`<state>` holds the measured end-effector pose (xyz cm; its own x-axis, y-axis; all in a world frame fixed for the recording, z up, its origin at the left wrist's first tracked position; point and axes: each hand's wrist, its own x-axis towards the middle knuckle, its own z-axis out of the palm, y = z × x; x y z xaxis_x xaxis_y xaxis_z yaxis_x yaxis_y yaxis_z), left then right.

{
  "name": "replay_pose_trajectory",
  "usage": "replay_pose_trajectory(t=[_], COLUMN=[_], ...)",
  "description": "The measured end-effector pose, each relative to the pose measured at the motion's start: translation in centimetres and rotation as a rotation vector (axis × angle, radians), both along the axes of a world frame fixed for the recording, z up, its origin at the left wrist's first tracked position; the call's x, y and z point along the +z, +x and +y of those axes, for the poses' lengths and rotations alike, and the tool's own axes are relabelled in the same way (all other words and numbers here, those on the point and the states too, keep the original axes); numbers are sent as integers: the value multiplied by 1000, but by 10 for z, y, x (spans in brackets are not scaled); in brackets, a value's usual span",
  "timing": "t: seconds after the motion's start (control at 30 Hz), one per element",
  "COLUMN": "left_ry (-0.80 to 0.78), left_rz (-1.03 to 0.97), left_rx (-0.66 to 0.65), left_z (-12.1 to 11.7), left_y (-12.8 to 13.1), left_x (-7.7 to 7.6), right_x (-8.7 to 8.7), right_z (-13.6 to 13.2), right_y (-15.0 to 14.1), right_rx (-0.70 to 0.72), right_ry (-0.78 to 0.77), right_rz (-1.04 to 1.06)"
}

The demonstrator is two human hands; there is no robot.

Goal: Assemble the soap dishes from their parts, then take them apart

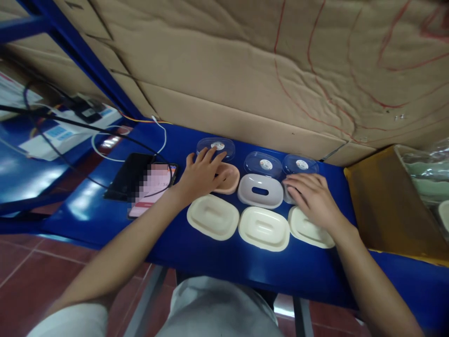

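My left hand (pixel 204 174) lies with fingers stretched over a pink oval tray (pixel 229 181), its fingertips reaching a clear oval lid (pixel 222 144) behind it. My right hand (pixel 312 195) rests flat, fingers spread, on a tray that it mostly hides, just behind a cream oval tray (pixel 308 230). Between the hands sits a grey oval tray with a slot (pixel 260 191). Two more clear lids (pixel 263 164) (pixel 300 164) stand at the back. Two cream oval trays (pixel 213 217) (pixel 264 228) lie in the front row.
All of it rests on a blue table (pixel 196 252) against a cardboard wall (pixel 245 70). A phone (pixel 149 187) with cables lies to the left. An open yellow-brown box (pixel 386 206) stands at the right, bagged items beside it. A power strip (pixel 66 131) sits far left.
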<state>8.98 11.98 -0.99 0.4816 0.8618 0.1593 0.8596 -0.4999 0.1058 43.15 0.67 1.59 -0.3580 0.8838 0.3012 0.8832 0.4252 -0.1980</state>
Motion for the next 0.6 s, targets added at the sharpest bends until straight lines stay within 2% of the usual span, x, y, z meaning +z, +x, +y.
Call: replay_pose_trajectory(t=[0.1,0.23,0.4,0.6], left_ry=[14,5,-13,6], left_rz=[45,23,-68,-113], left_rx=[-9,-23,-91,-147], left_z=[6,9,8,2], left_y=[5,8,4,1], left_x=[2,5,0,-5], right_x=[5,-2,-8,22], right_z=[22,49,67,52], right_y=[-16,-33,-31,-6], right_rx=[-1,-9,-19,-86], right_ry=[-69,-187,-231,-380], right_rz=[-34,-71,-1,29])
